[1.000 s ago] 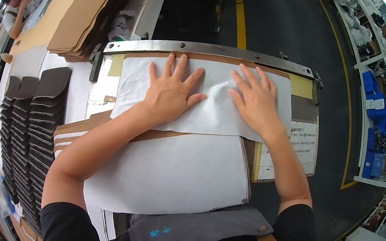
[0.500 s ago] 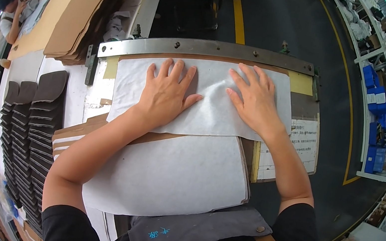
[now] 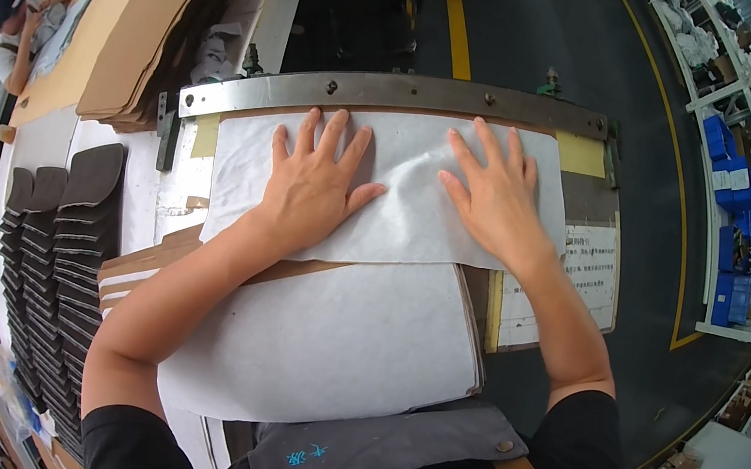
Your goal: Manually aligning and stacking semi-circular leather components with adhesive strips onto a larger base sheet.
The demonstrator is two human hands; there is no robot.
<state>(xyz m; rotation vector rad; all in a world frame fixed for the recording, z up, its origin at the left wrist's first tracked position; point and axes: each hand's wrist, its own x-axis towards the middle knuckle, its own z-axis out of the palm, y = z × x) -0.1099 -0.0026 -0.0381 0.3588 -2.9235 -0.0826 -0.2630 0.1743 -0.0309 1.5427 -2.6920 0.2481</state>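
right hand [image 3: 499,197] has splayed wider; left hand [image 3: 306,190] also spread, neither gripping the creased white sheet [image 3: 407,208] beneath.

And there's the white desk [image 3: 139,187], stretching left of the left grip [image 3: 313,183], with dark pads [image 3: 85,238] overlapping along it in three rows, farther left again! Just beyond both grips, a steel bar [image 3: 398,93] runs crosswise; nearer the body, layered white sheets [image 3: 328,345] lie piled; and right of the right grip [image 3: 497,200], here's a printed paper [image 3: 594,267].
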